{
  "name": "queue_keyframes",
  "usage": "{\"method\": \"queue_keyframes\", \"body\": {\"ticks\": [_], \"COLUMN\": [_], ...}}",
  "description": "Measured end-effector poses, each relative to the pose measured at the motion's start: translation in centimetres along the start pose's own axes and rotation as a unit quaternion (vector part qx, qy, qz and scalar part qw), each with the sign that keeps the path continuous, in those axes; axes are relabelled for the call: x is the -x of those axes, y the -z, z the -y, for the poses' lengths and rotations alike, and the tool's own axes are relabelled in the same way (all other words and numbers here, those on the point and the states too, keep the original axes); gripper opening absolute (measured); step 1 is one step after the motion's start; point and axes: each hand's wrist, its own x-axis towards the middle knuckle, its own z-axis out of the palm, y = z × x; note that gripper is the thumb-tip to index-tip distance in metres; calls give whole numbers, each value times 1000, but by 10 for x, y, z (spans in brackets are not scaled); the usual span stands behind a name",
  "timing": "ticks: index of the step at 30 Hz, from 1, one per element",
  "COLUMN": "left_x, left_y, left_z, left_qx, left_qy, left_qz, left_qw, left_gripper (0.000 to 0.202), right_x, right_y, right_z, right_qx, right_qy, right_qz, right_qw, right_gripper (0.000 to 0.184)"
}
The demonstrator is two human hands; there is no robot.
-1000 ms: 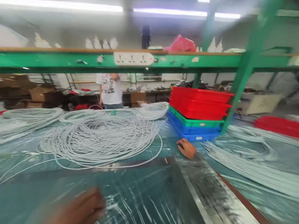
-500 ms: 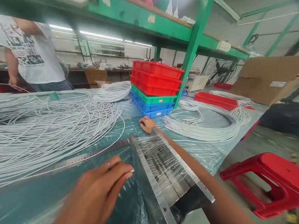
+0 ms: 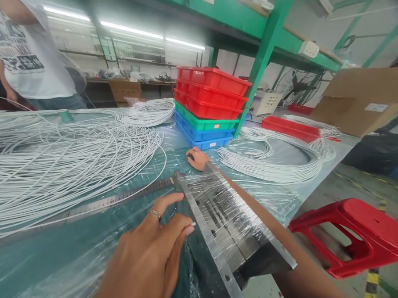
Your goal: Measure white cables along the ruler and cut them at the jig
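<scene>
My left hand, with a ring on one finger, is beside the near left wall of a metal channel-shaped fixture. Thumb and a finger pinch a thin white piece, of which only a short tip shows. The ringed finger stretches toward the fixture's wall; whether it touches I cannot tell. Beyond the fixture's far end lies my right hand, fingers curled, its forearm running along the fixture's right side. A dark spot shows at its fingers, and what they hold is unclear. Clear film wraps the fixture's top.
Coiled white cable covers the left of the table; another coil lies right. A steel ruler runs up to the fixture. Stacked trays stand behind, by a green post. A red stool is right; a person stands far left.
My left hand has moved right, closer to the fixture, and its ringed finger has stretched out away from the pinch. My right hand stays by the far end. The view has shifted slightly.
</scene>
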Motion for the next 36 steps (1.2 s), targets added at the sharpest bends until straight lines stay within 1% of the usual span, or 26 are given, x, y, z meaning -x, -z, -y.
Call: {"method": "queue_keyframes", "body": {"ticks": [5, 11, 15, 18, 20, 23, 25, 27, 29, 32, 36], "left_x": [3, 3, 4, 5, 5, 4, 3, 3, 3, 1, 2], "left_y": [-1, -7, -13, -21, -28, -38, -42, -45, -49, -62, -88], "left_z": [-3, -2, -6, -10, -12, -13, -13, -13, -13, -14, -14], "left_qx": [-3, -7, -18, -44, -63, -85, -93, -102, -110, -126, -146], "left_qy": [24, 6, 3, 5, 1, -8, -13, -12, -9, 18, 66], "left_qz": [25, 9, -6, -13, -42, -112, -125, -123, -142, -199, -221], "left_qw": [999, 1000, 1000, 999, 997, 990, 988, 987, 984, 972, 962], "left_gripper": [33, 32, 30, 25, 21, 13, 11, 19, 24, 23, 19], "right_x": [-1, -2, -2, -2, -2, -2, -2, -1, 0, 2, 4], "right_y": [-3, -7, -10, -12, -14, -17, -18, -18, -18, -17, -17], "right_z": [-1, -5, -7, -8, -9, -12, -13, -14, -14, -13, -13], "right_qx": [2, 5, 3, -3, -6, -7, -4, 0, 3, 4, -2], "right_qy": [-2, 4, 15, 24, 31, 40, 47, 55, 63, 75, 80], "right_qz": [-5, -13, -25, -36, -46, -60, -67, -74, -81, -89, -89], "right_qw": [1000, 1000, 1000, 999, 998, 997, 997, 996, 995, 993, 993], "right_gripper": [26, 26, 24, 24, 25, 27, 28, 28, 26, 26, 26]}}
